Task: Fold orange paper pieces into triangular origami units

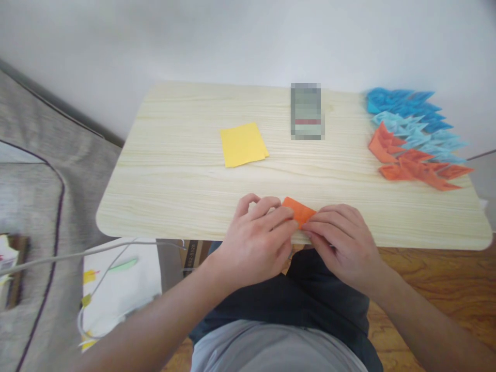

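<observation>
A small folded piece of orange paper (299,211) is held between my two hands at the front edge of the table. My left hand (261,237) grips its left side, fingers curled over the top and the thumb hidden beneath. On the other side, my right hand (344,240) pinches the paper's lower right corner between thumb and fingertips. Part of the paper lies hidden under my left fingers. Farther back on the tabletop rests a small stack of yellow square paper (243,144).
Rows of folded paper pieces stand at the table's right end: dark blue (406,106), light blue (422,135) and orange (416,165). A pixelated, phone-like object (307,111) lies near the back of the wooden table (174,155). A grey cable (96,251) hangs at lower left.
</observation>
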Available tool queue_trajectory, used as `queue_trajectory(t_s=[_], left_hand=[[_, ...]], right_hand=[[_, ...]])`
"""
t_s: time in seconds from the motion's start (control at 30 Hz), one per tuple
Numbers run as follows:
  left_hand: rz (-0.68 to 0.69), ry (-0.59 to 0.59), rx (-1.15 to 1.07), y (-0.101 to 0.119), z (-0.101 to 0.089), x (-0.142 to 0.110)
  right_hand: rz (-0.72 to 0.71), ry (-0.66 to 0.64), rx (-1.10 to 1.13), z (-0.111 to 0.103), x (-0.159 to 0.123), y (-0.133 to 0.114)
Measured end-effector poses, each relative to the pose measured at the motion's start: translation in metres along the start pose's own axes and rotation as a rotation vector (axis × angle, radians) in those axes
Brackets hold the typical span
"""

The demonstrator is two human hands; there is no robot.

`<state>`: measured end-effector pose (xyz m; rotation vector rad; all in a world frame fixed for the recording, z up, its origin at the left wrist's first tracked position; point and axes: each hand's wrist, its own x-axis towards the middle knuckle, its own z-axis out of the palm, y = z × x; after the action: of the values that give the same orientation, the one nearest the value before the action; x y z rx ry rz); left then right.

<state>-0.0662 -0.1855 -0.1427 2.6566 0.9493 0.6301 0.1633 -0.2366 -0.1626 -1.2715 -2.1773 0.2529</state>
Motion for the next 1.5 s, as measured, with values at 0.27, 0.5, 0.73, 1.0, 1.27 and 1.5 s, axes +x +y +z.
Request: queue_trajectory(t_s=[0.27,0.5,0.73,1.0,1.27,1.5], left_hand=[[-0.033,0.008,-0.080,-0.008,0.003,-0.011],[-0.039,-0.025,-0.112,-0.011,0.002,-0.013],[-0.044,-0.022,-0.129,-0.011,0.004,-0.014],[-0.071,-0.026,-0.137,-0.011,0.002,-0.012],[-0.056,-0.049,-0.126,-0.011,0.001,-0.011],[-0.064,-0.045,-0.141,-0.011,0.000,-0.011]], right_hand=[[0.016,-0.022,0.081,-0.008,-0.004,0.004],[0.004,-0.046,0.096,-0.014,-0.003,0.012],[0.113,-0.055,0.096,-0.009,0.014,0.012],[0.117,-0.214,0.119,-0.024,0.019,0.024],[0.217,-0.120,0.022,-0.008,0.028,0.009],[0.307,0.003,-0.129,0.008,0.019,-0.006]])
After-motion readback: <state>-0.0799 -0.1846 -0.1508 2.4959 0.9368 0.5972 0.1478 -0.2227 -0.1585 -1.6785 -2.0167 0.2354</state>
